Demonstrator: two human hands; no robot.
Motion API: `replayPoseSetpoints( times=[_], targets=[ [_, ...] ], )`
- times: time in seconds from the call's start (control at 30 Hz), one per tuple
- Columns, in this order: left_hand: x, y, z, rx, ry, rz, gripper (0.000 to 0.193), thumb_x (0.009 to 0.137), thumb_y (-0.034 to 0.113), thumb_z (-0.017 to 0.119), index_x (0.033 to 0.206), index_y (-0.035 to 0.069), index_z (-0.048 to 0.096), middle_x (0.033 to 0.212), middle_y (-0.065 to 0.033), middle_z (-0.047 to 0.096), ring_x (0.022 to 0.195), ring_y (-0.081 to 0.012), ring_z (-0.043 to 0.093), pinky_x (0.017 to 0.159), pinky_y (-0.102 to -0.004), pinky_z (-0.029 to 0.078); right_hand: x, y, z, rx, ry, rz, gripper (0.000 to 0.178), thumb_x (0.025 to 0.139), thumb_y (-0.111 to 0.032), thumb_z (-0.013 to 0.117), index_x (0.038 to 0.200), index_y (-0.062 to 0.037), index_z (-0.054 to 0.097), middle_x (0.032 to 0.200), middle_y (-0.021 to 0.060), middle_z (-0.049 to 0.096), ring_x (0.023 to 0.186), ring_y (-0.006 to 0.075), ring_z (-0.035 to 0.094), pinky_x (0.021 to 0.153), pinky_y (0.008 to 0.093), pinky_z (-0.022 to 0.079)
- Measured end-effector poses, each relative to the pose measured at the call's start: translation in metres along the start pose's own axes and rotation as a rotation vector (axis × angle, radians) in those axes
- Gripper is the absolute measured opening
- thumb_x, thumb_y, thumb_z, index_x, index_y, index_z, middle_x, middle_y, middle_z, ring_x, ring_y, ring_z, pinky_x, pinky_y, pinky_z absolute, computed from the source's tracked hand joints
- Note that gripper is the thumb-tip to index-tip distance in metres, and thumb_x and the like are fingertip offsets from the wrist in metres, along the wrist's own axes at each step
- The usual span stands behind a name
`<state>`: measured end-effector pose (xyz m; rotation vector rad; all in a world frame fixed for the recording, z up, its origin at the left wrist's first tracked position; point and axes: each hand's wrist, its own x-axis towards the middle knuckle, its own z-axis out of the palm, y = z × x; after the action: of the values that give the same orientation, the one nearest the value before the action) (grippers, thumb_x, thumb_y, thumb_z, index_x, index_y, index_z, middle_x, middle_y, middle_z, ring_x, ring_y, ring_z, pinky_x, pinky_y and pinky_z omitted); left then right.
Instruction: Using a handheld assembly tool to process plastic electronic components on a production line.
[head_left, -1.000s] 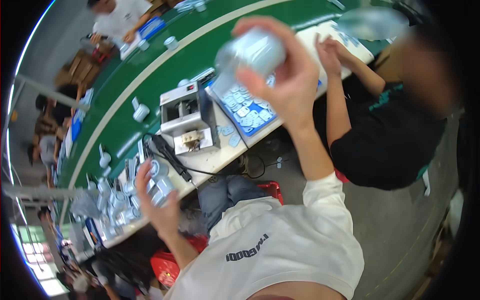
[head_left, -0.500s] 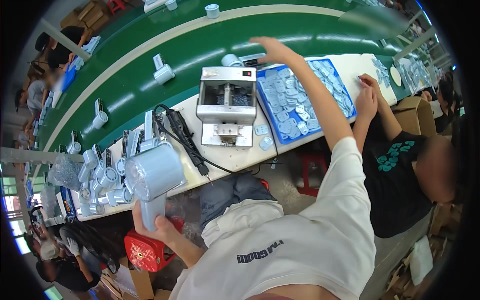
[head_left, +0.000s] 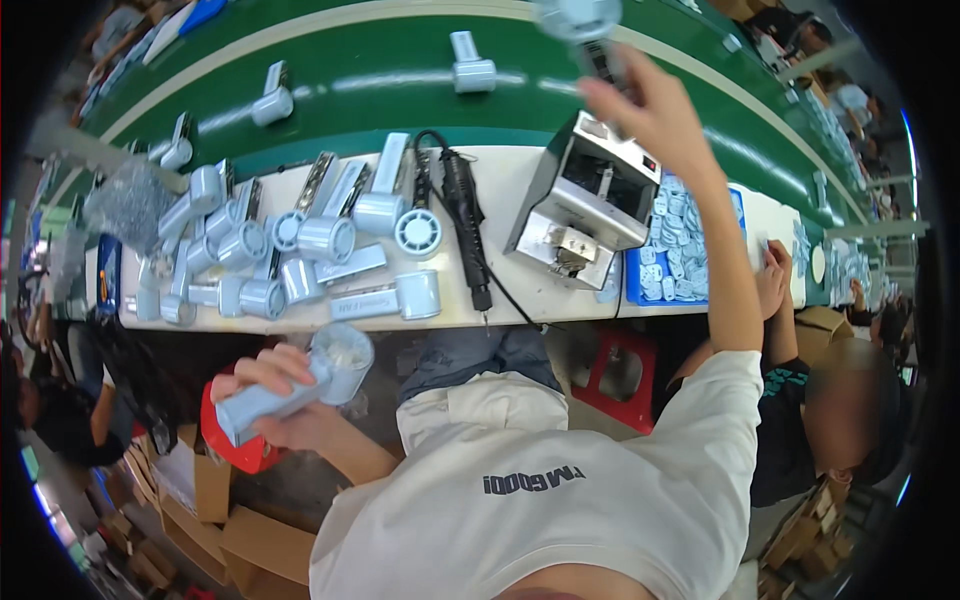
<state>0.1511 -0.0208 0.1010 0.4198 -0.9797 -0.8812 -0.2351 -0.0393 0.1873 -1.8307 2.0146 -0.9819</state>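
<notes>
My left hand is wrapped round the handle of a light-blue handheld fan, held in front of the table's near edge with its round head toward the right. My right hand reaches far out over the green belt and grips a second handheld fan. That one's dark inner handle parts show, and its head is cut off by the top of the picture. Just below my right hand stands a metal screw feeder. Many similar fans lie piled on the white tabletop, nearest to my left hand.
A black electric screwdriver with a cable lies between the pile and the feeder. Light-blue plates fill a blue tray at right, near a co-worker's hands. More fans rest on the green belt. A red stool stands below.
My right hand has taken the fan from the belt behind the feeder and lifted it. My left hand has tilted its fan and lowered it toward me. The view has turned.
</notes>
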Motion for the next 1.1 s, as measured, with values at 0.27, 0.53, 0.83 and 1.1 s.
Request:
replayPoseSetpoints(
  times=[0.27,0.53,0.83,1.1],
  targets=[
    [-0.006,0.005,-0.008,0.011,-0.288,-0.118,0.043,0.081,0.03,0.07,0.105,0.004,0.045,0.082,-0.0097,0.054,0.068,-0.0212,0.06,0.065,-0.0318,0.049,0.075,-0.083,0.197,-0.065,-0.379,-0.099,0.048,0.077,-0.041,0.065,0.087,0.0057,0.061,0.077,0.0228,0.062,0.068,0.0359,0.06,0.065,0.0401,0.048],
    [-0.002,-0.016,-0.036,0.354,-0.318,-0.065,0.047,0.076,0.017,0.076,0.109,0.002,0.047,0.09,-0.011,0.06,0.073,-0.0185,0.058,0.068,-0.0289,0.047,0.126,-0.128,0.309,-0.316,-0.365,-0.222,0.051,0.073,-0.047,0.064,0.087,0.0019,0.067,0.085,0.0216,0.066,0.081,0.0342,0.065,0.073,0.0415,0.052],
    [-0.011,-0.033,-0.035,0.334,-0.379,-0.082,0.046,0.076,0.02,0.076,0.108,0.001,0.048,0.087,-0.0122,0.06,0.073,-0.0178,0.057,0.067,-0.0288,0.046,0.124,-0.147,0.323,-0.345,-0.301,-0.156,0.046,0.077,-0.046,0.059,0.091,-0.0035,0.069,0.092,0.0183,0.067,0.086,0.0331,0.065,0.074,0.0428,0.052],
    [-0.038,-0.035,-0.039,0.11,-0.284,-0.265,0.051,0.076,0.032,0.075,0.105,-0.001,0.049,0.084,-0.0151,0.06,0.072,-0.0191,0.058,0.063,-0.0289,0.046,0.187,0.113,0.156,-0.62,-0.12,0.428,0.051,0.069,-0.05,0.067,0.089,-0.0039,0.068,0.092,0.0165,0.067,0.09,0.0309,0.065,0.078,0.0389,0.052]
  ],
)
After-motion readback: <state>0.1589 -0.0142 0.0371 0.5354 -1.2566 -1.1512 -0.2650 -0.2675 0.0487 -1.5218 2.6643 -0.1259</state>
